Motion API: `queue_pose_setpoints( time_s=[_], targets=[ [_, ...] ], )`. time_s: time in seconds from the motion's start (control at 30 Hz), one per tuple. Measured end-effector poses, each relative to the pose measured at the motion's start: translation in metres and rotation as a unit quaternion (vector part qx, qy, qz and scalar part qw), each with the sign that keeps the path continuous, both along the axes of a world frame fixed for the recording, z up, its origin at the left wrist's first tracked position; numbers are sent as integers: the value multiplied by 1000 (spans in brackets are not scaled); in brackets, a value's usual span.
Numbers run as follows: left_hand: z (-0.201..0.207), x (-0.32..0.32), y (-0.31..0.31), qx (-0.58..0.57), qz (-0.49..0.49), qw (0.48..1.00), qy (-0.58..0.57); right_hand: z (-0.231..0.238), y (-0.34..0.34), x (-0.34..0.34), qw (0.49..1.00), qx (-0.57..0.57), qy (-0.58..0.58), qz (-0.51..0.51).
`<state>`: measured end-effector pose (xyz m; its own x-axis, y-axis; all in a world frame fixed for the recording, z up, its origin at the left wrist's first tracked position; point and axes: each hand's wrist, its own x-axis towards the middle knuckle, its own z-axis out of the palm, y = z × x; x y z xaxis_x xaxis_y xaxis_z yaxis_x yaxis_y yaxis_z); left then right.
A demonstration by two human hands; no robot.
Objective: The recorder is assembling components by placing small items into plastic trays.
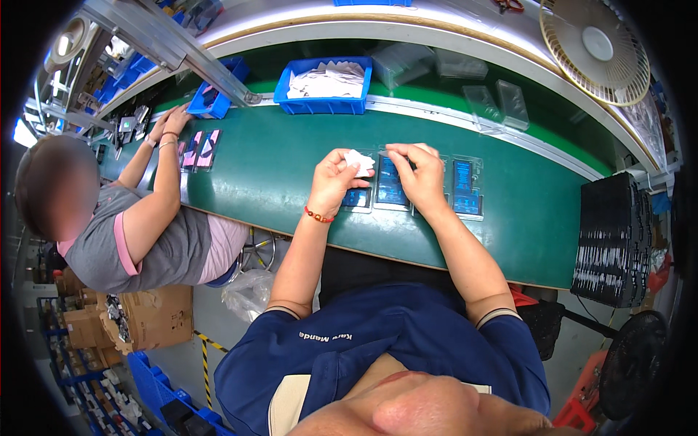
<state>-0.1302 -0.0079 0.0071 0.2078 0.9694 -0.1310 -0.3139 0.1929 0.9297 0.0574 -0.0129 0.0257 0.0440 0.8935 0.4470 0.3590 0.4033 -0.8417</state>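
My left hand, with a red bead bracelet at its wrist, grips a small bunch of white paper slips between thumb and fingers. Under and beside it lies a flat black-and-blue battery-like pack, partly covered by the hand. A second such pack sits in a clear plastic tray in the middle. Over its upper right edge is my right hand, thumb and forefinger pinched together; whatever is between them cannot be made out. Right of that hand, a third pack lies in its own clear tray.
Behind the green bench stands a blue bin of white slips. Black trays are stacked at the right end. A co-worker reaches over the bench at left, near pink-and-black pieces. A fan is at upper right.
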Motion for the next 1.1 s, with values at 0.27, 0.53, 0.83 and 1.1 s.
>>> queue_pose_setpoints(
  time_s=[0.27, 0.53, 0.83, 1.1],
  targets=[
    [5, 5, -14, 4, 30, 999, 17, -4, -36, 12, 957, 103, -268, 46],
    [8, 38, -29, 23, -60, 998, 22, -16, -25, 29, 943, -220, 198, 151],
    [8, 38, -26, 16, -58, 997, 48, -7, -32, 59, 955, -203, 202, 76],
    [9, 53, -32, 19, -85, 995, 43, -4, -46, 65, 983, -14, -172, -59]
  ],
)
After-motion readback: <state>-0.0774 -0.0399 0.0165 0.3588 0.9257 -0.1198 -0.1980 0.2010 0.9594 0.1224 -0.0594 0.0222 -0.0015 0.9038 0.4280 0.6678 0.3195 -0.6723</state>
